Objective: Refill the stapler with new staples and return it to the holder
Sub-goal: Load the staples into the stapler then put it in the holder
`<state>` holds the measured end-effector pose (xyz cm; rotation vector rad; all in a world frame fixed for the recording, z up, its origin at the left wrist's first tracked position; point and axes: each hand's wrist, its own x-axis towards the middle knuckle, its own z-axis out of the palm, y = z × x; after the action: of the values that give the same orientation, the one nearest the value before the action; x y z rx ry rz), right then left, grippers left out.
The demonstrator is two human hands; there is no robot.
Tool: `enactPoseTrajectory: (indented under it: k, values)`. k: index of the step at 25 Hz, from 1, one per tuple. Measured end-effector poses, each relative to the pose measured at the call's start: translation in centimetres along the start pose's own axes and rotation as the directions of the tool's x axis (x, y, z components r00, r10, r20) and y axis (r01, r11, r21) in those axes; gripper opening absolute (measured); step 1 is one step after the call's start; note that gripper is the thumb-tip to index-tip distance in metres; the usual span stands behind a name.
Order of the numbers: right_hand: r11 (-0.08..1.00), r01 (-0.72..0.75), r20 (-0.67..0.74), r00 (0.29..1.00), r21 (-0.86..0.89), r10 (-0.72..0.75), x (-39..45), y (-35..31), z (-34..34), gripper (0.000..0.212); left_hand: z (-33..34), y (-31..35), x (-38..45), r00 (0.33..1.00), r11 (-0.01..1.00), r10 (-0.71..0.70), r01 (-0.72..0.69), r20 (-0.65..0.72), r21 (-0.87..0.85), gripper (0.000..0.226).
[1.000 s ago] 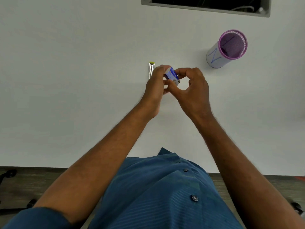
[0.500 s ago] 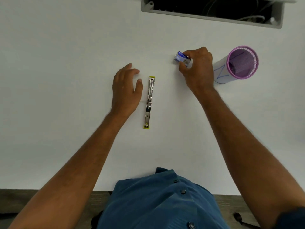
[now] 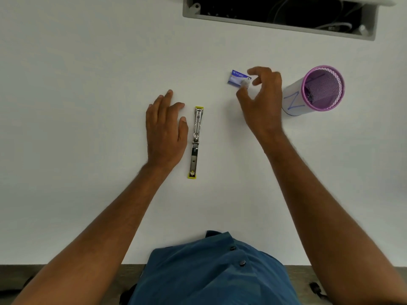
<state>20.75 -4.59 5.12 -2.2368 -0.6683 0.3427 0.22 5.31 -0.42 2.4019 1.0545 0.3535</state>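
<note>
Yellow-ended stapler (image 3: 195,142) lies opened flat on the desk (image 3: 88,84), seemingly unloaded. The left hand (image 3: 165,130) rests beside it, grip wide. The right hand (image 3: 264,102) has a loose, empty grip at the staple box (image 3: 237,78). Loading, closing and the holder (image 3: 295,100) remain.

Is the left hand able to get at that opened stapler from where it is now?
Probably yes. The left hand lies open right beside the stapler, thumb nearest it, with nothing between them and nothing on top of the stapler.

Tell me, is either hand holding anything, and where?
Left hand holds nothing. Right hand: thumb meets the right end of the small blue cardboard staple box; a true grip cannot be told.
</note>
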Motion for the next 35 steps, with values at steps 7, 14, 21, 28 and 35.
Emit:
enactPoseTrajectory:
  k: [7,14,21,28,35]
  values:
    - [0.514,-0.615,0.353,0.778,0.598,0.520,-7.8,-1.2,-0.2,0.027,-0.2,-0.2,-3.7,0.995,0.985,0.097,-0.095,0.008,-0.145,0.037]
    - [0.429,-0.682,0.488,0.728,0.593,0.482,-10.7,-0.9,-0.5,0.014,0.7,0.2,-5.7,0.985,0.981,0.154,-0.162,0.074,0.110,0.061]
    - [0.574,-0.632,0.429,0.775,0.520,0.465,-11.0,-1.2,0.5,0.032,0.6,0.3,-5.6,0.985,0.982,0.152,-0.160,0.080,0.102,0.056]
    - [0.509,-0.631,0.441,0.775,0.586,0.452,-10.8,-1.0,0.5,0.032,0.7,0.3,-5.5,0.986,0.983,0.139,-0.148,0.089,0.107,0.054]
    - [0.623,-0.612,0.389,0.791,0.488,0.472,-10.7,-1.0,0.3,0.014,1.0,0.1,-5.4,0.987,0.981,0.144,-0.152,0.071,0.121,0.055]
